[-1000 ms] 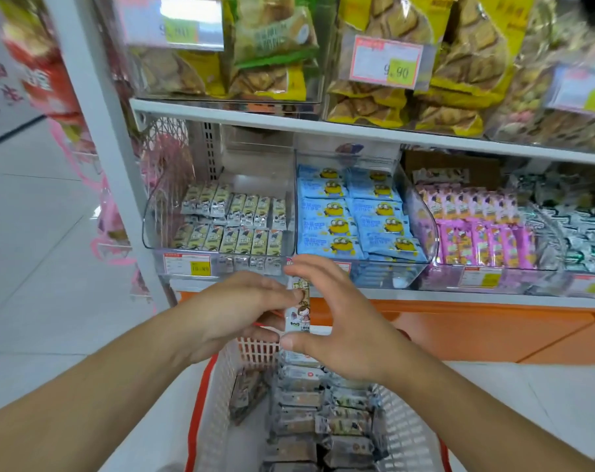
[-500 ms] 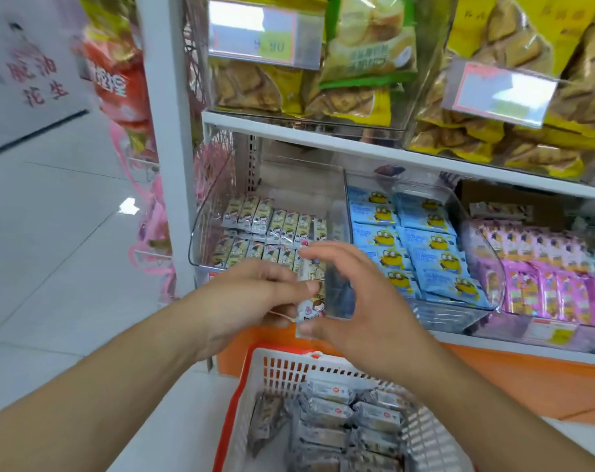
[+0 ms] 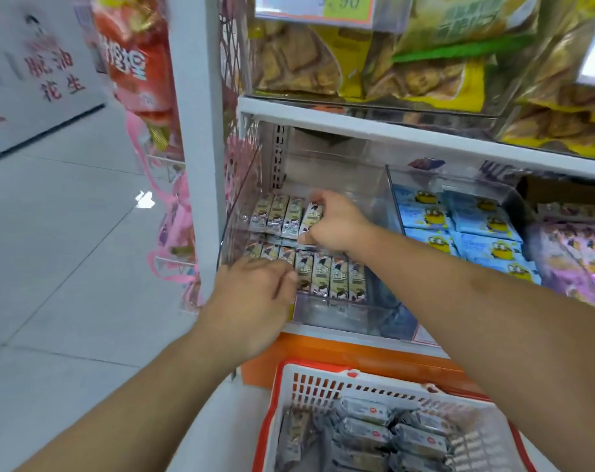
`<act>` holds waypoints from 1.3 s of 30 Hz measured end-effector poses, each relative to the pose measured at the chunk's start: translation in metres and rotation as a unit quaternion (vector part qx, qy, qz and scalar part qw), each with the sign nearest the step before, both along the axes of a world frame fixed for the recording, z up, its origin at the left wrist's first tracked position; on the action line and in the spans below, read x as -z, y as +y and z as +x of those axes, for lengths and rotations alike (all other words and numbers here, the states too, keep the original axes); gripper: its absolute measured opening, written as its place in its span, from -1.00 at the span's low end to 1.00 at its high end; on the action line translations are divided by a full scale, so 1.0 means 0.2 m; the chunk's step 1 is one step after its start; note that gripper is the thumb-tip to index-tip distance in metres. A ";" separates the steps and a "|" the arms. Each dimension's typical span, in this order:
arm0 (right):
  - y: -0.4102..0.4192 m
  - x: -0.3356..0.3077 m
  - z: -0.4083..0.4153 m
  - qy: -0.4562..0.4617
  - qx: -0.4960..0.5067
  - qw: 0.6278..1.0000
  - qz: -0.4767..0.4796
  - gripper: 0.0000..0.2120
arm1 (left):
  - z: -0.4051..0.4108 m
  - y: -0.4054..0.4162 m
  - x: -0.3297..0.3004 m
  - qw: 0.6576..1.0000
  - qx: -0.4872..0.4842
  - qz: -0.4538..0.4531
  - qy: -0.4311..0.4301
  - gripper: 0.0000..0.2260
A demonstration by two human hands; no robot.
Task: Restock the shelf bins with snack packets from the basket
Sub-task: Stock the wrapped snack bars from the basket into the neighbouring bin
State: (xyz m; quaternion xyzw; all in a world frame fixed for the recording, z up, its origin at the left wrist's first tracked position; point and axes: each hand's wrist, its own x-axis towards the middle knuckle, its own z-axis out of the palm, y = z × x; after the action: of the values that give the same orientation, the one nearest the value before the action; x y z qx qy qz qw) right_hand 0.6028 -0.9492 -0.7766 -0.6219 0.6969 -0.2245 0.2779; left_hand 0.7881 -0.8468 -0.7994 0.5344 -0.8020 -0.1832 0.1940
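Observation:
A clear plastic shelf bin (image 3: 340, 315) holds two rows of small grey-green snack packets (image 3: 337, 277). My right hand (image 3: 337, 226) reaches into the bin and pinches one such packet (image 3: 312, 216) at the back row. My left hand (image 3: 251, 301) is at the bin's front left corner, fingers loosely curled over the front row of packets; whether it holds one is hidden. Below, a white basket with a red rim (image 3: 323, 383) carries several grey wrapped snack packets (image 3: 384, 434).
A neighbouring clear bin holds blue cartoon packets (image 3: 459, 229), and pink packets (image 3: 575, 253) lie further right. The upper shelf (image 3: 357, 120) carries yellow biscuit bags (image 3: 425, 73). A white upright post (image 3: 197, 131) stands to the left, with tiled floor (image 3: 67, 250) beyond.
Both hands have moved apart and forward from above the basket into the left bin. The right hand carried the packet to the back row; the view has shifted closer and to the left.

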 end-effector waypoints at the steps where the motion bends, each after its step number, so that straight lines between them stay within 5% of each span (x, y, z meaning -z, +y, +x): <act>1: -0.03 0.01 0.00 0.004 0.004 1.000 0.005 -0.22 | -0.01 0.00 0.01 1.000 -0.004 -0.003 -0.018 -0.70; 12: -0.11 0.04 0.01 0.025 -0.026 0.999 0.032 -0.13 | -0.02 0.02 0.01 0.999 0.003 0.017 -0.041 -0.50; 18: -0.02 0.04 -0.02 0.025 -0.024 0.999 0.003 -0.16 | 0.00 0.02 -0.05 0.997 0.002 0.056 0.059 -0.61; 24: 0.36 -0.06 -0.03 0.010 -0.065 0.991 -0.120 -0.53 | 0.00 0.13 -0.18 0.987 0.060 0.045 0.142 -0.75; 27: 0.66 -0.09 -0.06 -0.071 -0.092 0.982 -0.147 -0.78 | 0.00 0.22 -0.23 0.982 0.086 0.070 0.150 -0.65; 30: 0.95 0.00 -0.11 -0.130 -0.113 0.983 -0.058 -0.88 | -0.02 0.29 -0.15 0.978 0.084 0.151 0.121 -0.64; 34: 1.21 0.46 -0.21 -0.048 -0.130 0.984 0.109 -0.89 | -0.08 0.35 0.18 0.971 0.087 0.206 -0.087 -0.67; 39: 1.46 1.09 -0.26 0.076 -0.208 0.935 0.276 -0.76 | -0.10 0.50 0.61 0.924 0.042 0.347 -0.156 -0.27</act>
State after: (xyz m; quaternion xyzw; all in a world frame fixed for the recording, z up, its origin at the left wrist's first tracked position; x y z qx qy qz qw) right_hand 0.5512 -0.6567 -0.9938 -0.6667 0.6059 0.0872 0.4253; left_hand 0.7682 -0.7463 -0.9216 0.5561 -0.7301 -0.3723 -0.1385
